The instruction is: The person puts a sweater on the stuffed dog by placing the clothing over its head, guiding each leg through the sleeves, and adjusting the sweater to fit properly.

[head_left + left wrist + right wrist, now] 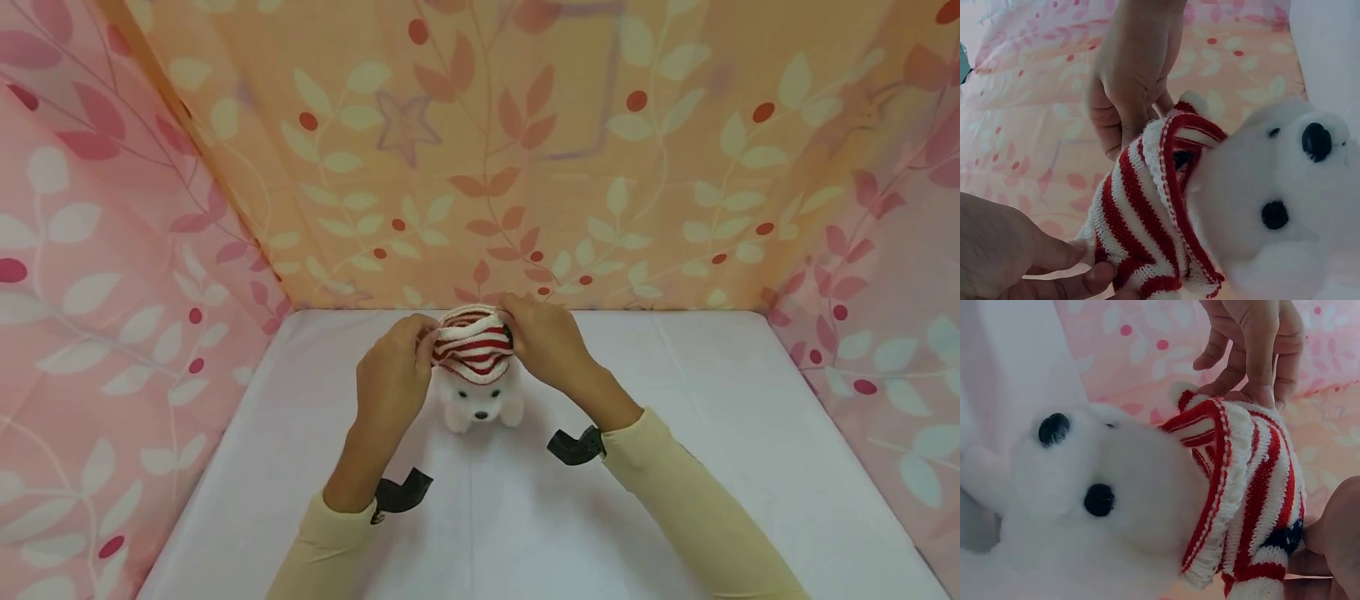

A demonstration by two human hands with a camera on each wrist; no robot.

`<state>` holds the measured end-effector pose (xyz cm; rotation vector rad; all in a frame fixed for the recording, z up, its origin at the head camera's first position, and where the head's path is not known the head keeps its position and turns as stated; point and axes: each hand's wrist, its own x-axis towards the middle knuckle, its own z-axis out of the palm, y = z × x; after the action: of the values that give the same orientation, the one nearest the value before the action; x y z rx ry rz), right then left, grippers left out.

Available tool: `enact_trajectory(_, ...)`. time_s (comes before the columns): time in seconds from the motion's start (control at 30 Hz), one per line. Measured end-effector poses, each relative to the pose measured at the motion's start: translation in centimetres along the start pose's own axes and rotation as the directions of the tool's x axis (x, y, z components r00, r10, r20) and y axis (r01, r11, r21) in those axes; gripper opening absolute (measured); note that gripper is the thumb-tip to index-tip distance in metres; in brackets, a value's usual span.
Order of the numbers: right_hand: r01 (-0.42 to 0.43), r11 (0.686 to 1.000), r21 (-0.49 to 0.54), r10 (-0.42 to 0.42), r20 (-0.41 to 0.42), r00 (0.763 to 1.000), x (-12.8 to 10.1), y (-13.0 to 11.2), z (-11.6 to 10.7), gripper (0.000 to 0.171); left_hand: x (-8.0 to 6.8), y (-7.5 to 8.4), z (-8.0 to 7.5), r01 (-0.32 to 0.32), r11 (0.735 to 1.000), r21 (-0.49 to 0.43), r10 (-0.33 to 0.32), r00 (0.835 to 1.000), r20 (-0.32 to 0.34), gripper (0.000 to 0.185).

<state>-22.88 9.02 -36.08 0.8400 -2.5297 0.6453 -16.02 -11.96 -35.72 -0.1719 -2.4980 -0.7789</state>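
Note:
A white plush dog (480, 402) with black eyes and nose sits on the table, facing me. Over the top of its head lies a small knitted sweater (474, 346) in red and white stripes, with a dark blue patch (1285, 537) visible in the right wrist view. My left hand (392, 367) pinches the knit on the left side between thumb and fingers. On the right side, my right hand (546, 340) grips the knit near the blue patch. The sweater's ribbed edge (1175, 187) runs across the forehead above the eyes, and the ears are hidden.
A white cloth covers the table (675, 500). Orange leaf-patterned fabric (480, 150) stands close behind the dog, with pink patterned fabric (97, 333) along both sides. Black mounts (405, 492) sit at both wrists, below the sleeves' cuffs.

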Motion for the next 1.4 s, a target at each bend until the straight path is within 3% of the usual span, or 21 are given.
enact_trajectory(0.17,-0.02,0.999,0.033,0.019,0.022,1.0,-0.2,-0.1,0.3,0.011,-0.4,-0.2,0.3,-0.007,1.0,0.0,0.007,1.0,0.016,0.012)
enact_trajectory(0.37,0.037,0.998,0.056,-0.038,0.026,0.999,-1.1,0.4,1.2,0.009,-0.9,-0.8,1.2,-0.031,0.999,-0.01,0.031,0.999,0.025,0.011)
enact_trajectory(0.63,0.089,0.987,0.132,-0.078,-0.09,0.993,-1.8,1.0,1.4,0.026,-0.9,-1.7,1.8,-0.095,0.993,-0.073,0.093,0.995,-0.028,0.017)
enact_trajectory(0.93,0.117,0.979,0.17,-0.079,-0.216,0.973,-1.9,1.5,1.1,0.021,-0.5,-2.7,2.3,-0.149,0.981,-0.12,0.139,0.986,-0.091,0.016)
enact_trajectory(1.17,0.087,0.969,0.233,0.016,-0.407,0.913,-2.4,2.1,0.7,0.017,-0.1,-4.0,2.2,-0.191,0.966,-0.173,0.158,0.969,-0.192,0.016)
enact_trajectory(1.3,0.088,0.952,0.294,0.081,-0.52,0.85,-3.3,2.4,0.7,0.016,-0.4,-5.0,2.3,-0.198,0.958,-0.206,0.141,0.955,-0.262,0.016)
enact_trajectory(1.4,0.129,0.928,0.35,0.112,-0.591,0.798,-4.5,2.6,1.1,0.014,-1.0,-6.1,2.5,-0.173,0.958,-0.23,0.091,0.94,-0.329,0.014)
